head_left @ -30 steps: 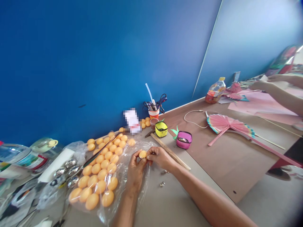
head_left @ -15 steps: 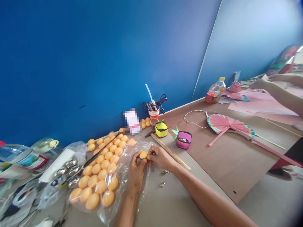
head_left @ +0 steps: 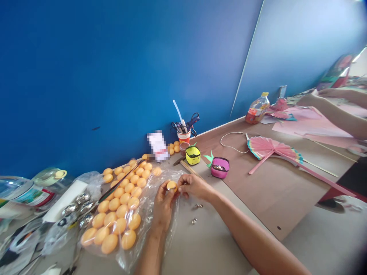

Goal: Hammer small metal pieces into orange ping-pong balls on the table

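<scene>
My left hand [head_left: 162, 206] grips an orange plastic ball [head_left: 172, 185] between thumb and fingers. A dark spot shows on the ball's lower side. Right beside the ball, my right hand [head_left: 192, 186] has its fingertips pinched together; whatever they hold is too small to make out. Small silvery bells [head_left: 194, 220] lie on the table below my right wrist. Left of my hands, a clear plastic bag [head_left: 122, 250] contains several more orange balls, and its loose end spreads under my left hand.
Wooden sticks [head_left: 190, 169] lie behind my right hand, near a yellow box [head_left: 193, 156] and a purple box [head_left: 220, 168]. A cup of tools [head_left: 184, 136] stands by the blue wall. Pink paper fans [head_left: 272, 148] and another person's arms [head_left: 329, 110] are at right. Shiny silver balls [head_left: 86, 206] sit left.
My right fingertips have come slightly away from the ball, and the ball has turned a little in my left hand. The whole view has shifted slightly.
</scene>
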A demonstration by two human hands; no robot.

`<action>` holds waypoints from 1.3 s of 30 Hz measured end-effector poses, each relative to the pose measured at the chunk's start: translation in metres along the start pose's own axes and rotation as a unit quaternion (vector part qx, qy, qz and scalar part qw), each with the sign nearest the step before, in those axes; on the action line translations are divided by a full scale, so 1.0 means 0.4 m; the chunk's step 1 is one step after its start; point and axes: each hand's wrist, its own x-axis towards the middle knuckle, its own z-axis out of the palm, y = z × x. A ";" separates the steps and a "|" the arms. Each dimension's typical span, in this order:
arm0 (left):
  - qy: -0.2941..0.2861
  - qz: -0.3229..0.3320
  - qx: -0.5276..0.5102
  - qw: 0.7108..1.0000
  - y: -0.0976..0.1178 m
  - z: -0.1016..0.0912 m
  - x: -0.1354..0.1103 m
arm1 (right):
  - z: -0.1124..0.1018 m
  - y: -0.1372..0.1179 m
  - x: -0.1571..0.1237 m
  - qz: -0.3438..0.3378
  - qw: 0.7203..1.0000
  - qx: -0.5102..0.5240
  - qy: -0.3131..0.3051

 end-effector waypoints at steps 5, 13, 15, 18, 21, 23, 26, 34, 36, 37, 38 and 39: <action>0.010 -0.026 -0.025 0.999 0.017 0.004 0.003 | -0.071 -0.027 -0.030 0.006 0.961 -0.233 -0.146; 0.009 -0.032 -0.023 0.999 0.009 0.000 0.009 | -0.060 -0.041 -0.056 0.071 0.855 -0.474 -0.197; 0.008 -0.033 -0.022 0.999 0.010 0.001 0.008 | -0.046 -0.035 -0.055 0.069 0.840 -0.503 -0.191; 0.008 -0.034 -0.022 0.999 0.012 0.002 0.007 | -0.033 -0.021 -0.050 0.056 0.847 -0.501 -0.167; 0.004 -0.035 -0.022 0.999 0.014 0.002 0.007 | -0.034 -0.008 -0.043 0.040 0.881 -0.453 -0.129; 0.005 -0.038 -0.025 0.999 0.016 0.003 0.006 | -0.038 -0.002 -0.037 0.018 0.906 -0.411 -0.096; 0.010 -0.041 -0.031 0.999 0.018 0.003 0.006 | -0.043 0.004 -0.025 -0.044 0.944 -0.326 -0.041; -0.006 -0.046 -0.047 0.998 0.024 0.003 0.004 | -0.024 0.013 -0.001 -0.031 0.999 -0.005 0.021; -0.014 -0.050 -0.050 0.997 0.026 0.004 0.003 | -0.016 0.009 -0.001 -0.027 0.995 0.091 0.020; -0.017 -0.051 -0.051 0.997 0.027 0.004 0.002 | -0.012 0.007 -0.002 -0.031 0.991 0.131 0.022; -0.019 -0.051 -0.052 0.997 0.027 0.004 0.002 | -0.008 0.005 -0.001 -0.034 0.986 0.162 0.026; -0.021 -0.050 -0.053 0.997 0.027 0.004 0.002 | -0.004 0.004 -0.001 -0.035 0.982 0.183 0.031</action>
